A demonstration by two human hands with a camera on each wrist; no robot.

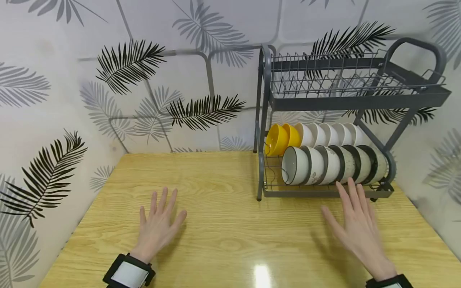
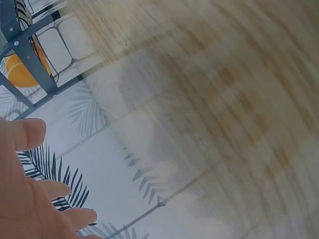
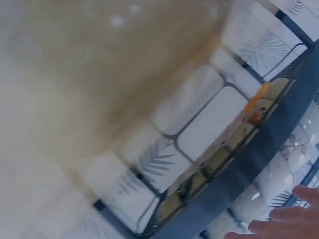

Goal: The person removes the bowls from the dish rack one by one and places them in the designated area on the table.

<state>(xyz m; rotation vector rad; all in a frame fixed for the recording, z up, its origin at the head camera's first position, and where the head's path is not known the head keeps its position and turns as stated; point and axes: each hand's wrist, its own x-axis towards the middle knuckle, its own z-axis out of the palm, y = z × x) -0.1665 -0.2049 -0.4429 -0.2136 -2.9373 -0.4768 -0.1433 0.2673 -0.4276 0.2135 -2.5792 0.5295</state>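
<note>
My left hand [image 1: 155, 229] is held over the left part of the wooden table, its fingers spread and nothing in them. In the left wrist view, the thumb and fingertips of that hand [image 2: 22, 199] show at the lower left. My right hand [image 1: 360, 234], also spread and holding nothing, is in front of a grey two-tier dish rack [image 1: 324, 194]. Its fingertips overlap the rack's lower front bar in the head view; I cannot tell whether they touch. On the lower tier, larger bowls [image 1: 295, 166] stand on edge in a front row. Behind them are two yellow bowls [image 1: 276, 140] and several small white bowls [image 1: 318, 134].
The rack's upper wire tier [image 1: 324, 90] holds no dishes. A wooden table [image 1: 216, 224] spreads in front and to the left of the rack. Leaf-patterned wall covering [image 1: 162, 100] rises behind and at both sides. Black wrist straps [image 1: 129, 272] are worn on both wrists.
</note>
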